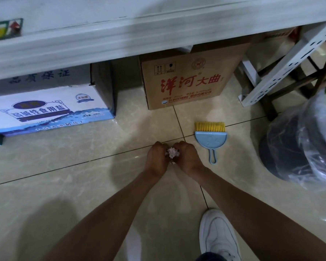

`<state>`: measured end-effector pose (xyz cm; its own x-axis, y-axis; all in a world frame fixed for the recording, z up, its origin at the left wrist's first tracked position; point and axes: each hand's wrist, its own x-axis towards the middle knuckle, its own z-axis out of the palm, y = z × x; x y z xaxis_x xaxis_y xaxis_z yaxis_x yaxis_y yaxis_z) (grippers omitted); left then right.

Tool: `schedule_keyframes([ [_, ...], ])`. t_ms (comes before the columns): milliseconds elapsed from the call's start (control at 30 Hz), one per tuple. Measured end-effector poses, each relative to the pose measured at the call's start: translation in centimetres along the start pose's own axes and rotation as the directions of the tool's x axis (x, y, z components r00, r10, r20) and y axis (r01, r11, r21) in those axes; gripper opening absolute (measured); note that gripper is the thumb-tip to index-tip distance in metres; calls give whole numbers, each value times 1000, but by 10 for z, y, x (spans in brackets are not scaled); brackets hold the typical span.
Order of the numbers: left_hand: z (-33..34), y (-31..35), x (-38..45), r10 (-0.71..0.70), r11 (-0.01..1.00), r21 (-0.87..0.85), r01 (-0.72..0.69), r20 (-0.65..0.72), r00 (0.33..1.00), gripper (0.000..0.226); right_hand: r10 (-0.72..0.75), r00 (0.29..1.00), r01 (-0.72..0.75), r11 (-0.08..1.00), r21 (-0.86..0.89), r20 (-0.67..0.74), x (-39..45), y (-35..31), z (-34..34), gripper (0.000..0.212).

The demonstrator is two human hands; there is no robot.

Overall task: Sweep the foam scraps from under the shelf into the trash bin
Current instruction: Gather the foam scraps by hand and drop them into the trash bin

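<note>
Head view: left hand (156, 157) and right hand (186, 157) press together, cupped around a clump of foam (172, 152) low over the tiles. Brush (209, 127) and dustpan (211, 143) lie idle just right. Gathering step; next, carry right to the bin (290, 147).

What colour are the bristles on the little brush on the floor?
Yellow. The brush bristles show best in the head view, above the light blue dustpan.
</note>
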<state>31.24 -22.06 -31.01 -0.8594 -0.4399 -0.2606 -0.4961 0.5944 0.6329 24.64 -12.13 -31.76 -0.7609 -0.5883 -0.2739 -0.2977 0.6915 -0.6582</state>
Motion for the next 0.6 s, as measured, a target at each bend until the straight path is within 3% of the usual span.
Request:
schedule_keyframes([
  [133, -10, 14, 12, 11, 1000, -19, -11, -18, 1000, 17, 3, 1000, -1, 996, 87, -23, 11, -5, -20, 6],
  [267, -28, 36, 25, 23, 1000, -16, -23, -14, 1000, 10, 8, 1000, -7, 993, 118, -10, 20, -13, -51, 12],
  [600, -69, 95, 24, 136, 990, 45, -133, -76, 988, 10, -64, 995, 65, 998, 3, -79, 6, -50, -121, 12],
])
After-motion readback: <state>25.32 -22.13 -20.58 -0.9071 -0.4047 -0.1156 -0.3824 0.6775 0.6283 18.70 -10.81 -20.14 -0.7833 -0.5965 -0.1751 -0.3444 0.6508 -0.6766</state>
